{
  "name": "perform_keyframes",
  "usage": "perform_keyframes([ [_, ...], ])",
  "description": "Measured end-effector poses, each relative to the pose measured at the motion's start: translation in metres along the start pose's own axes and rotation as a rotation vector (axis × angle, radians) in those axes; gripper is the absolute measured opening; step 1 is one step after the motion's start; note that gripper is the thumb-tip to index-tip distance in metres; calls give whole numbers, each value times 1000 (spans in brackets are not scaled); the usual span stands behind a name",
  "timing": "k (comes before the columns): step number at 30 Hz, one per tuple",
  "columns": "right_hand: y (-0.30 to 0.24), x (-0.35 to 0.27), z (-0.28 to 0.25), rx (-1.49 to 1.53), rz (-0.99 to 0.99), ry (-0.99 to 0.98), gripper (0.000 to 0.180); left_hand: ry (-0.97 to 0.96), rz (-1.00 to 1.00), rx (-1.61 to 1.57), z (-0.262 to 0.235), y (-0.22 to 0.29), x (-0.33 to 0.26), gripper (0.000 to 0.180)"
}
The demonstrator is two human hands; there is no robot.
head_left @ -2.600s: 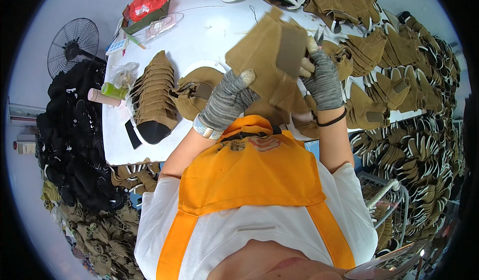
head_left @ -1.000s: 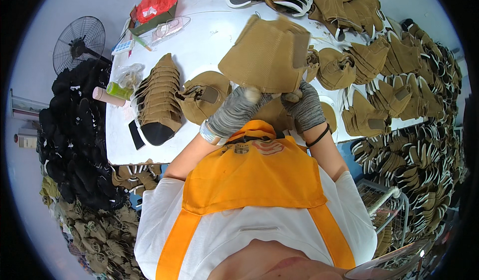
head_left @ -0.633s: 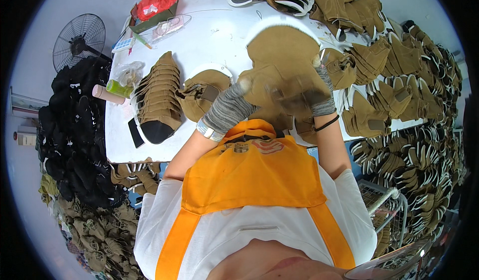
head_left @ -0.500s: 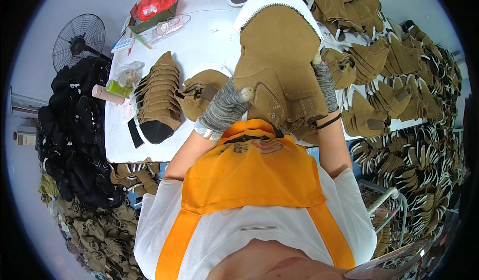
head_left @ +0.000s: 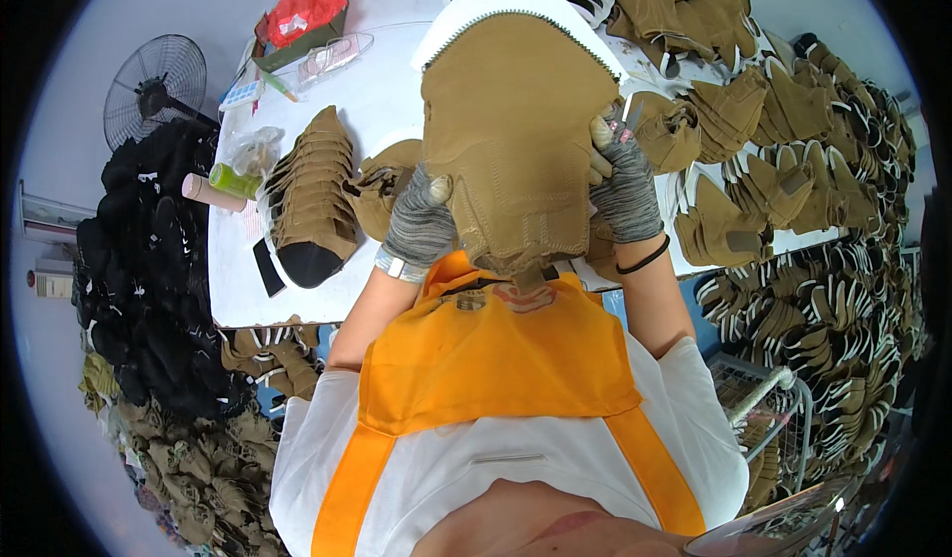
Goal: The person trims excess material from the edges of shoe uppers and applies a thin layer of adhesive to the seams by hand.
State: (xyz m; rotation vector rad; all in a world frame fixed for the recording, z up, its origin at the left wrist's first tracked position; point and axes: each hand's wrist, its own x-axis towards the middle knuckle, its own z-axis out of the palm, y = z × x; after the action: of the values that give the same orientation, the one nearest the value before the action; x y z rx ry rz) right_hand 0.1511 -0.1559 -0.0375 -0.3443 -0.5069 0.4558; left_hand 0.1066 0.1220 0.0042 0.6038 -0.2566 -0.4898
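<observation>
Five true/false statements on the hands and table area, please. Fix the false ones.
1. Both gloved hands, left hand and right hand, grip a brown shoe upper. True.
2. The upper's white curved edge faces the person. False: the white curved edge is at the far end, away from the orange apron.
3. A pointed metal tool shows at the right hand. True.
4. The fan stands right of the table. False: the black fan is on the left.
5. An overlapping stack of brown uppers lies on the table. True.
</observation>
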Motion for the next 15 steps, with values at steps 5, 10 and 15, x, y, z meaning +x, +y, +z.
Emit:
perform_keyframes([
  [5, 31, 21, 54, -309, -46, 628, 20, -40, 93, 50, -15, -8, -11, 75],
  [10, 61, 19, 24, -333, 118, 753, 44, 214, 125, 716, 2, -10, -38, 62],
  [15, 111, 52, 7, -620, 237, 467, 50, 379, 334, 174, -3, 25, -75, 56],
])
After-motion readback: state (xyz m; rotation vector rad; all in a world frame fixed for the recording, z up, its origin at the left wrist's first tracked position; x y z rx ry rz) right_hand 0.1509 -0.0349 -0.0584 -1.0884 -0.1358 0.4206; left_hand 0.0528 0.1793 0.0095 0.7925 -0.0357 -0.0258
